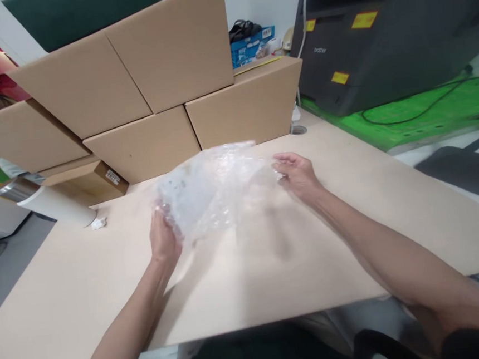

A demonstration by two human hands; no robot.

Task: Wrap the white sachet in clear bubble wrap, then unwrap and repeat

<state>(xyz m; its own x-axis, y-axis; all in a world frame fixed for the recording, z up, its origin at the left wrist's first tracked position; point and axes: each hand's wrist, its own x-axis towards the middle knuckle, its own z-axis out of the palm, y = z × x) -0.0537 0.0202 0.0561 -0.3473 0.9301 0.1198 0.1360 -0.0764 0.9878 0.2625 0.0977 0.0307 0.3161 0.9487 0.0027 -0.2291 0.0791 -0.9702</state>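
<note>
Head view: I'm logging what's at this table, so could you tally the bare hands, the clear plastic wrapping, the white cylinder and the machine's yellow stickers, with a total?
Bare hands (left hand, right hand): 2
Clear plastic wrapping, held between them: 1
White cylinder: 1
Yellow stickers on the dark machine: 3
Total: 7

A pale, smooth-topped table (249,290) spans the frame. On it stand plain brown cardboard boxes (144,148) at upper centre; at left, a white cylinder (59,205) and a crumpled white scrap (98,223).
</note>
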